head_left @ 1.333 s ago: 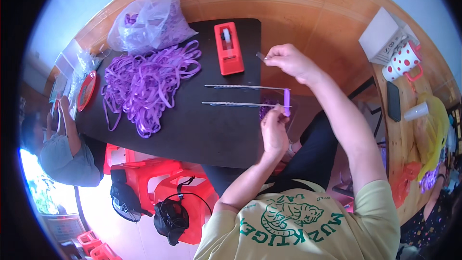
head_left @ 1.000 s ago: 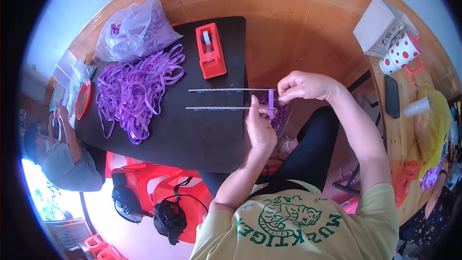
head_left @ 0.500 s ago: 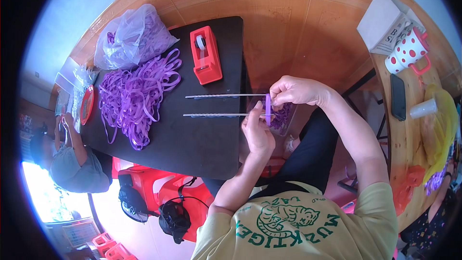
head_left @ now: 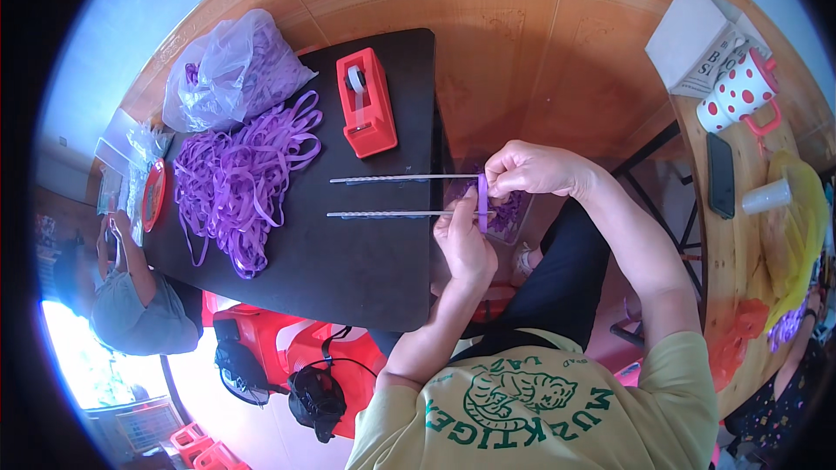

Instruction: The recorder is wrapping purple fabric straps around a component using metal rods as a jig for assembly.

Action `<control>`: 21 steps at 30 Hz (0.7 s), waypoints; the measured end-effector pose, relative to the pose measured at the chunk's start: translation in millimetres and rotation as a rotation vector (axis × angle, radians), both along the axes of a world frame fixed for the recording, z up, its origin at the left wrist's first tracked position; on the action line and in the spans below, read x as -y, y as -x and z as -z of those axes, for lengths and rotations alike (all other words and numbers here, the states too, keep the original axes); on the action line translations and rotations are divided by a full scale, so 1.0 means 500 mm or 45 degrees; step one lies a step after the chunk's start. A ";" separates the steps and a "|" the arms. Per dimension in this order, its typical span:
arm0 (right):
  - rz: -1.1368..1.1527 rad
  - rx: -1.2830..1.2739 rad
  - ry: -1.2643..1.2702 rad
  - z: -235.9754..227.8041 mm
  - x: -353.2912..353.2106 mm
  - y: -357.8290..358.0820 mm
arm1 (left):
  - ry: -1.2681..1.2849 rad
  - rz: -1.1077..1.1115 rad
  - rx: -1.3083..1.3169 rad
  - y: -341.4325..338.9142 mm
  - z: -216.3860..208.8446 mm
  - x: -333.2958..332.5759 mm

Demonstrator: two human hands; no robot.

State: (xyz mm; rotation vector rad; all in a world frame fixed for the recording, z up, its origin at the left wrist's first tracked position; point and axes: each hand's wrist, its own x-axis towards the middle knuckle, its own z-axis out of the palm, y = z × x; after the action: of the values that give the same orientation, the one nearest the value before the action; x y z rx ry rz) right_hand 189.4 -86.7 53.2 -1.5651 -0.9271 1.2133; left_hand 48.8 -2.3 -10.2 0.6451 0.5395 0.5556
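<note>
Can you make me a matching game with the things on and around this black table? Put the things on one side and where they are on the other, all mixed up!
Things:
1. red tape dispenser
2. clear plastic bag
3. polka-dot mug
4. short purple strip

Places:
A. on the wooden table to the right
B. between the two hands
C. far-left corner of the black table
D. beyond the two metal rods

Pairs: 1-D, 2-C, 3-A, 4-B
</note>
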 end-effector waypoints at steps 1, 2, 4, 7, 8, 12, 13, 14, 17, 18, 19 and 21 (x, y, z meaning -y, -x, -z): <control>0.000 -0.001 0.001 0.000 0.001 0.000 | -0.026 -0.020 0.041 -0.002 0.003 0.000; -0.005 0.009 0.002 -0.002 0.002 0.000 | -0.026 -0.020 0.039 -0.003 0.006 0.001; -0.012 0.017 0.002 0.001 0.005 -0.004 | -0.038 -0.061 -0.003 -0.004 0.007 0.002; -0.046 0.051 0.000 0.013 0.016 -0.014 | -0.034 -0.021 -0.034 -0.002 0.001 0.000; -0.064 0.065 -0.011 0.017 0.020 -0.018 | -0.035 -0.025 -0.037 -0.003 -0.006 0.002; -0.153 0.047 -0.087 0.033 0.007 -0.028 | 0.019 -0.086 -0.101 -0.003 -0.024 0.007; -0.158 0.044 -0.088 0.040 0.000 -0.032 | 0.024 -0.084 -0.121 -0.002 -0.024 0.006; -0.209 -0.012 -0.160 0.050 -0.009 -0.035 | 0.023 -0.090 -0.124 0.001 -0.018 0.003; -0.322 -0.137 -0.277 0.083 -0.038 -0.049 | -0.074 -0.015 -0.102 0.009 -0.006 0.000; -0.376 -0.201 -0.320 0.093 -0.046 -0.053 | -0.046 -0.034 -0.079 0.009 -0.008 0.004; -0.385 -0.206 -0.324 0.101 -0.055 -0.056 | -0.020 -0.058 -0.057 0.010 -0.013 0.005; -0.468 -0.139 -0.438 0.113 -0.069 -0.062 | 0.020 0.000 -0.042 0.019 -0.020 -0.003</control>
State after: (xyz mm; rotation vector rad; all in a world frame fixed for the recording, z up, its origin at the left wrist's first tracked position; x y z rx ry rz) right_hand 220.3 -52.1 -3.4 -1.0756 -1.3126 1.2916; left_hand 39.1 -0.7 -0.3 0.6403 0.5743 0.5410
